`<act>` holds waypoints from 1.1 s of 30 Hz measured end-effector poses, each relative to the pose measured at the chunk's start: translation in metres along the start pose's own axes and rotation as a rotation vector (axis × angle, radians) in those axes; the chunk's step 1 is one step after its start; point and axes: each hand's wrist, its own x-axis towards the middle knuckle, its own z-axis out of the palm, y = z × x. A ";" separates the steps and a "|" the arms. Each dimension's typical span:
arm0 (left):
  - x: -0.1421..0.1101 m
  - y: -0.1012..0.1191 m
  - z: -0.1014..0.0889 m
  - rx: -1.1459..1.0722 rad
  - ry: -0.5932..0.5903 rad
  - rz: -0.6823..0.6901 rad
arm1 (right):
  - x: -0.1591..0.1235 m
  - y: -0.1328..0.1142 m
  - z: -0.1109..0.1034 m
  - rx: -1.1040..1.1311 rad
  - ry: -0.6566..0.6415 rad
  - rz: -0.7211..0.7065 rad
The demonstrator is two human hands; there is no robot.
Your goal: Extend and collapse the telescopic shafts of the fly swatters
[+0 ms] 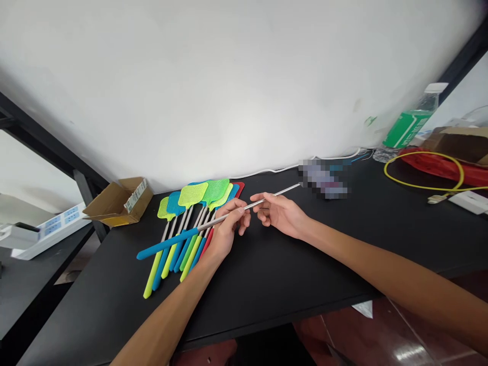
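Note:
A fly swatter with a blue grip and a thin metal rod is held aslant above the table, its grip end low on the left. My left hand is closed round the rod near its middle, thumb on top. Farther along, my right hand pinches the rod between thumb and fingers. The rod's far end meets a pixelated patch, so I cannot tell what is there. Left of my hands lies a fanned pile of fly swatters with yellow-green, green, blue and red mesh heads.
An open cardboard box stands at the table's left edge, beyond which lies a white power strip. On the right are a green-labelled bottle, a yellow cable and red material. A white wall rises behind the black table.

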 end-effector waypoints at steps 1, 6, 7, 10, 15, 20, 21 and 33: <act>0.000 0.000 0.000 -0.006 0.008 0.015 | 0.000 0.000 0.001 0.001 0.003 0.000; 0.000 0.004 0.001 -0.045 0.114 0.096 | 0.001 -0.003 0.003 0.048 0.059 0.006; 0.000 0.006 0.001 -0.051 0.159 0.109 | 0.001 -0.003 0.002 0.063 0.076 0.012; 0.002 0.013 -0.001 -0.083 0.314 0.167 | 0.002 -0.005 0.000 0.121 0.131 0.041; 0.010 0.030 -0.017 -0.172 0.528 0.394 | 0.000 -0.006 0.003 0.209 0.175 0.081; 0.017 0.053 -0.035 -0.150 0.657 0.576 | -0.004 0.000 0.014 0.328 0.106 0.149; 0.018 0.057 -0.037 -0.132 0.681 0.614 | -0.005 0.001 0.016 0.360 0.097 0.177; 0.009 0.055 -0.022 0.079 0.584 0.770 | 0.002 0.001 0.014 0.575 0.277 0.241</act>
